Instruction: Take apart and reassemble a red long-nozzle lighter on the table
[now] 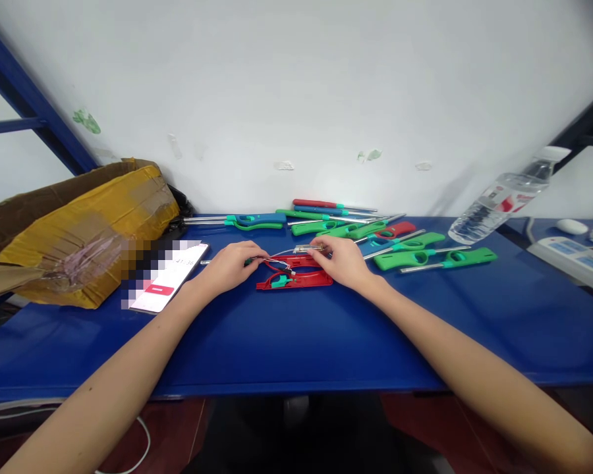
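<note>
A red long-reach lighter lies opened up on the blue table, its red half shell (309, 281) with a teal trigger (279, 282) nearest me. My left hand (234, 263) is closed, its fingertips pinching the thin white wires (281, 262) at the left end of the shells. A metal tube tip (205, 263) shows from under that hand; how the tube meets the fingers is hidden. Between thumb and fingers my right hand (343, 262) grips a small clear fuel tank (304, 249), just above the farther red shell.
Several green, blue and red lighters (410, 259) lie behind and to the right. A phone (170, 280) and a taped carton (93, 230) are at left. A tilted water bottle (501, 201) and a white power strip (573, 260) are at right.
</note>
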Motion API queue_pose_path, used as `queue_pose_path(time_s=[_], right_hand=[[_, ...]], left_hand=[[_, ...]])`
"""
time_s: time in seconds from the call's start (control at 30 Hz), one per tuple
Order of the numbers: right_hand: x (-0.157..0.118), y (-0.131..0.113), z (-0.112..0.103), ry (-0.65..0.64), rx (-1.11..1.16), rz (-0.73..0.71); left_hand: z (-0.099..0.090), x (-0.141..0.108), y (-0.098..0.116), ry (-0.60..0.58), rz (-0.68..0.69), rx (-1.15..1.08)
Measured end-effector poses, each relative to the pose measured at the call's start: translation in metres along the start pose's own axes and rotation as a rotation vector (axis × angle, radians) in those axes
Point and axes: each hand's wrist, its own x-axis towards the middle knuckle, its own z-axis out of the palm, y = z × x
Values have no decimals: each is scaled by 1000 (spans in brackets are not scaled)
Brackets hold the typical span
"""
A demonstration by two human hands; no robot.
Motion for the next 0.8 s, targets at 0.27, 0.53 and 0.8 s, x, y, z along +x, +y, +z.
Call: queue_pose_path(time_s=[0.27, 0.53, 0.8], right_hand=[[-1, 1, 1, -16, -6, -21], [1, 8, -3, -92, -4, -135], [2, 10, -4, -173, -36, -147]], left_hand=[[1, 0, 0, -4, 0, 19], [2, -1, -2, -7, 15, 5], [2, -1, 4, -41, 26, 34]])
